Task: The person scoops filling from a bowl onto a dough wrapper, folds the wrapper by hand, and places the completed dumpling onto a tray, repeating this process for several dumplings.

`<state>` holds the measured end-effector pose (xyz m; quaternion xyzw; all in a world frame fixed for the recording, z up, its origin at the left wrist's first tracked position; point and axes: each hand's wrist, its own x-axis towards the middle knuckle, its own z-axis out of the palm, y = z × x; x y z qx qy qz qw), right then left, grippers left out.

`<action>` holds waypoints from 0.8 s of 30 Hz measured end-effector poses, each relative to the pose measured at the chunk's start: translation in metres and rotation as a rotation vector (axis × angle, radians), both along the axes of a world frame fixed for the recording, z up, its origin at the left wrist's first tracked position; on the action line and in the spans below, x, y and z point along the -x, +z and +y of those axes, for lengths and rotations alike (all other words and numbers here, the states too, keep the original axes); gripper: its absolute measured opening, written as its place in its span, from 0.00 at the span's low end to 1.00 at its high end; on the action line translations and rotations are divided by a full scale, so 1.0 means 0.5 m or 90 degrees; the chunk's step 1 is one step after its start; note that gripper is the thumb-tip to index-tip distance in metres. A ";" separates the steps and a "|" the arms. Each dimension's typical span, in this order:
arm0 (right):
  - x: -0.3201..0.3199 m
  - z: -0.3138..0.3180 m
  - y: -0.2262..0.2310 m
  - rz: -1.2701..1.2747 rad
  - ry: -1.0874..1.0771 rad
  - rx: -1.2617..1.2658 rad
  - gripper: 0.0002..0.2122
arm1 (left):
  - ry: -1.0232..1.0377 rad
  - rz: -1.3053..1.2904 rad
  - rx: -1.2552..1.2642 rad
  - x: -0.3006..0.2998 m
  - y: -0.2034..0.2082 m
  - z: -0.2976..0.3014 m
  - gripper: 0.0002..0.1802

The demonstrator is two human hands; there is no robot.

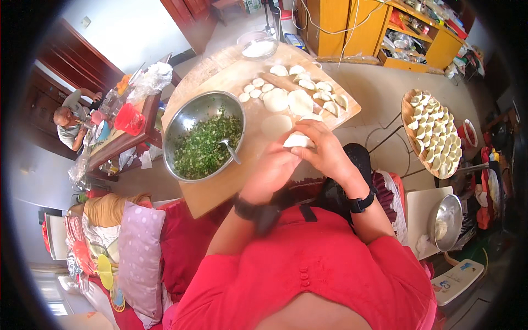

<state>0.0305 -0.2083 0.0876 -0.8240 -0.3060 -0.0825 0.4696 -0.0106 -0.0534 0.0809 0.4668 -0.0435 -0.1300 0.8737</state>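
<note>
Both my hands meet over the near edge of a wooden board (206,192), fingers closed round a white folded dumpling (298,141). My left hand (272,166) grips it from the left, and my right hand (325,153) pinches it from the right. Just beyond lie a flat round wrapper (276,127) and two more dough rounds (276,100). To the left, a large metal bowl (190,106) holds chopped green filling (201,146) with a metal spoon (231,150) in it. Small dough pieces (254,92), a rolling pin (276,81) and several finished dumplings (324,87) sit farther back.
A bowl of white flour (260,49) stands at the board's far end. On the right, a round tray (407,107) carries many dumplings; a metal basin (450,220) is nearer. Another person (70,124) sits far left by a cluttered table with a red container (130,119).
</note>
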 end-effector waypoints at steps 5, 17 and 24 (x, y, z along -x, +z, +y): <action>-0.038 0.016 0.000 -0.075 -0.016 0.061 0.18 | -0.047 0.004 0.279 -0.039 -0.071 0.034 0.25; -0.518 -0.056 -0.057 0.059 -0.242 0.312 0.14 | 0.098 0.162 -0.039 -0.081 -0.082 0.107 0.18; -0.547 0.012 -0.053 0.098 -0.138 0.391 0.15 | 0.091 0.202 -0.027 -0.099 -0.098 0.121 0.17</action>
